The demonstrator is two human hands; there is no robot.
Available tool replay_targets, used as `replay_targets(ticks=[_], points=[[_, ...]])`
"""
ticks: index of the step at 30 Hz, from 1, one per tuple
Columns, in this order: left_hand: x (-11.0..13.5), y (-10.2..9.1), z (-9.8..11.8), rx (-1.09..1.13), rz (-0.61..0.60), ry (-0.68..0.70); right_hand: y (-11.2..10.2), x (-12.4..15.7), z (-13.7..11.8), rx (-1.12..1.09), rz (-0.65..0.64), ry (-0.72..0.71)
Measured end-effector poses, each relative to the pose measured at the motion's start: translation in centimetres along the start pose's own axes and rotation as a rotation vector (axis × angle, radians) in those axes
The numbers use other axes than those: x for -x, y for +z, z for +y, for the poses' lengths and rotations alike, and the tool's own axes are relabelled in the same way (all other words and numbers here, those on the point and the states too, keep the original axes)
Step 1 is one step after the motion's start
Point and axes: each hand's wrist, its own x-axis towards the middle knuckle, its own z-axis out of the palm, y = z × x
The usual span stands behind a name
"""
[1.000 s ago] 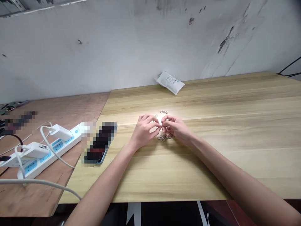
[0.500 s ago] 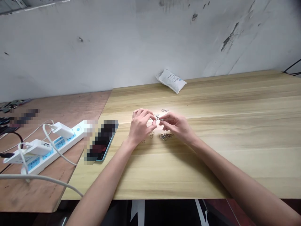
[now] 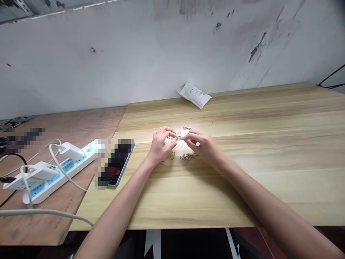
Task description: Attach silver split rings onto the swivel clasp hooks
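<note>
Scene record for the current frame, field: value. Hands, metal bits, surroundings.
left_hand: left hand, fingertips at small metal pieces; exact grip too small to tell
right_hand: right hand, fingertips at the same spot, grip likewise unclear
clasp_pile: metal clasps on light wooden table
loose_rings: metal rings, left of clasps
far_edge: white packet, by wall
left_side: phone on table; power strip beyond, on brown surface
</note>
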Motion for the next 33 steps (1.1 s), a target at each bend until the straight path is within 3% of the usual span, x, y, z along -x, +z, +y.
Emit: replay_targets(ticks=[8, 13, 18, 27, 33], points=[[0.3, 0.4, 0.3, 0.164, -0.051, 0.044, 0.2, -0.1, 0.0, -0.071, 0.016, 0.1], [0.2, 0.3, 0.2, 0.147, -0.054, 0.078, 0.8, 0.0, 1.1, -0.011, -0.073, 0.018], [0.2, 0.3, 0.0, 0.07, -0.097, 0.089, -0.2, 0.0, 2.1, 0.131, -0.115, 0.001], [0.4, 0.7, -0.1, 0.056, -0.125, 0.077, -0.9, 0.3, 1.6, 0.439, -0.043, -0.126], [0.5, 0.8, -0.5, 0.028, -0.139, 0.037, 0.2, 0.3, 1.0, 0.278, -0.005, -0.141]])
